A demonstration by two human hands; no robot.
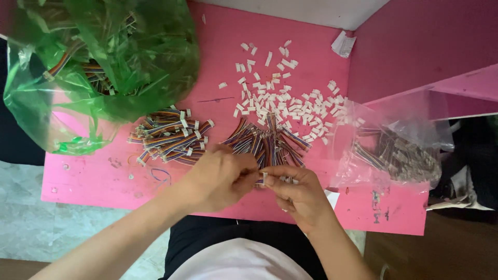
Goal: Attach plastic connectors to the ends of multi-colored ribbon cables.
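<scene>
My left hand [220, 176] and my right hand [295, 192] meet at the near edge of a pink table [218, 41]. Together they pinch a thin multicoloured ribbon wire with a small white plug [264, 178] at its end; the plug sits at my right fingertips. Just beyond my hands lies a loose bundle of the same rainbow wires [267, 142]. Many small white connector housings [282, 98] are scattered further back.
A pile of finished-looking rainbow wires with white plugs [168, 137] lies to the left. A green plastic bag [98, 67] with more wires covers the far left corner. A clear plastic bag [394, 148] of wires sits at the right edge.
</scene>
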